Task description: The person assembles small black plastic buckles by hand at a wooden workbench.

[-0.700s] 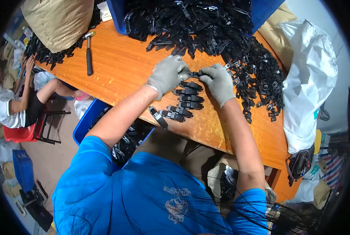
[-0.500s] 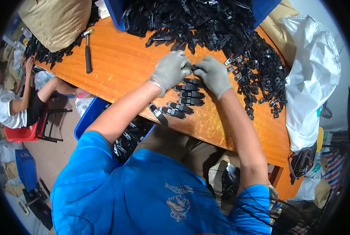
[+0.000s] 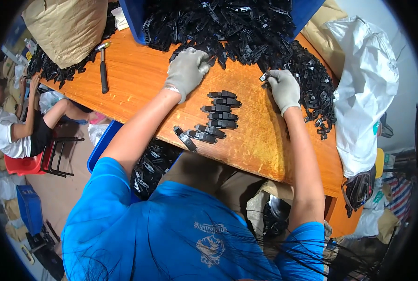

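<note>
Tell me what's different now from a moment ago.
The left hand moved left and away, to the edge of the big pile; the right hand moved right, to a small part, grip unclear. The black part held between them was let go and lies at the far end of the row. The row's other parts and the hammer stayed put.

A wooden counter [image 3: 260, 140] lies under the left grip [image 3: 187, 72] and right grip [image 3: 284, 89], with floor [image 3: 64, 196] and red chair [image 3: 24, 165] left of them, pale wall [image 3: 402, 126] right.
</note>
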`<action>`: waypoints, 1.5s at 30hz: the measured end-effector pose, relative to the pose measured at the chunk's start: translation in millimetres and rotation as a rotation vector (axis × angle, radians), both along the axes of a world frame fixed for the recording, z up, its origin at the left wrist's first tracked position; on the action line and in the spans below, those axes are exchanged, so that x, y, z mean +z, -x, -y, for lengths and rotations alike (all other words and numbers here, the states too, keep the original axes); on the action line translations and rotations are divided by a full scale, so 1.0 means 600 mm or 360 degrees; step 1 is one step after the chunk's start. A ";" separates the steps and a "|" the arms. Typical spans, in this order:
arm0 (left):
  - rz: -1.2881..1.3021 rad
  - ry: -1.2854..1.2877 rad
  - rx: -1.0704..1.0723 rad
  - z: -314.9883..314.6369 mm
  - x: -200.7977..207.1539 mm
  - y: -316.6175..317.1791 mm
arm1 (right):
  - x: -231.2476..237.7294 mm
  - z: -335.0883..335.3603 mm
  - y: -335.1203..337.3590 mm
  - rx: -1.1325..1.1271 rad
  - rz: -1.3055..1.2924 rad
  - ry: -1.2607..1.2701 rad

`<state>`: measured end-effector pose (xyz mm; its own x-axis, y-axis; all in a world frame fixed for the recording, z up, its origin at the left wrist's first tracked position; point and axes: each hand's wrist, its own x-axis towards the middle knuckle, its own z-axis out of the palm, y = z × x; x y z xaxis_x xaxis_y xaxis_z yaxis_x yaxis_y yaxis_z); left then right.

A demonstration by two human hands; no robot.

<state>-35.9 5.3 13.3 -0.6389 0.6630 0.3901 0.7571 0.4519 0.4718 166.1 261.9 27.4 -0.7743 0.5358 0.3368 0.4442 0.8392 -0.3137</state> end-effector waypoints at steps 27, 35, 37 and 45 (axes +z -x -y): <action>-0.0501 0.0610 -0.0145 -0.057 0.016 -0.048 | 0.000 0.076 -0.045 0.0610 0.0363 0.0090; 0.0157 0.0383 -0.0189 -0.060 0.030 -0.062 | 0.013 0.086 -0.053 0.0786 0.0563 -0.0139; 0.0778 0.0015 -0.0279 -0.046 0.040 -0.064 | 0.012 0.088 -0.048 0.0730 0.0539 -0.0125; 0.1090 -0.0296 -0.0553 -0.050 -0.018 -0.061 | -0.026 0.118 -0.039 0.0261 -0.0329 0.0792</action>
<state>0.7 35.6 2.3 -0.5453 0.8311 0.1089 0.3542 0.1107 0.9286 189.3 191.3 11.6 -0.8056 0.5469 0.2279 0.2077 0.6209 -0.7559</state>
